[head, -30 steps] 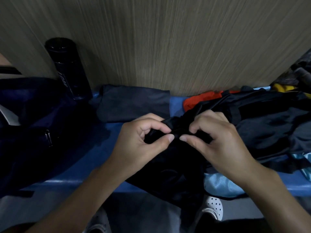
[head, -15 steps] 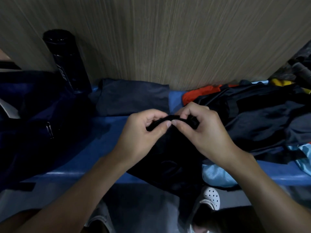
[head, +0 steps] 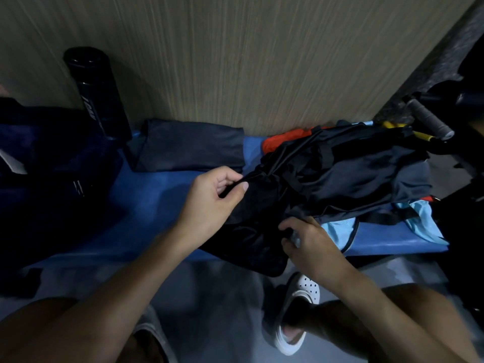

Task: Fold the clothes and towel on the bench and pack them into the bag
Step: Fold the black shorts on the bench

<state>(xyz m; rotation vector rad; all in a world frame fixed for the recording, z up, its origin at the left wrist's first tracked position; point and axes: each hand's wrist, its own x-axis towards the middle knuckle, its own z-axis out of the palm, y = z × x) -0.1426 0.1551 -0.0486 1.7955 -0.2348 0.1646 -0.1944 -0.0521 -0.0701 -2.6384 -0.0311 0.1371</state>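
A black garment [head: 256, 231] lies crumpled over the front edge of the blue bench [head: 157, 205]. My left hand [head: 212, 203] pinches its upper edge between thumb and fingers. My right hand [head: 306, 242] grips the garment's lower right part near the bench's front edge. A folded dark grey cloth [head: 188, 145] lies flat against the wall. A heap of dark clothes [head: 353, 169] with orange [head: 285, 138] and light blue [head: 337, 229] pieces covers the bench's right end. The dark blue bag [head: 47, 179] sits at the left.
A black bottle [head: 97, 93] stands against the wooden wall by the bag. Dark gear with a grey grip handle [head: 429, 119] crowds the right edge. My legs and a white perforated shoe [head: 301, 310] are on the floor below the bench.
My hands have parted: the right one dropped from the garment's top edge to its lower right part, while the left one still pinches the top edge. The view shifted slightly.
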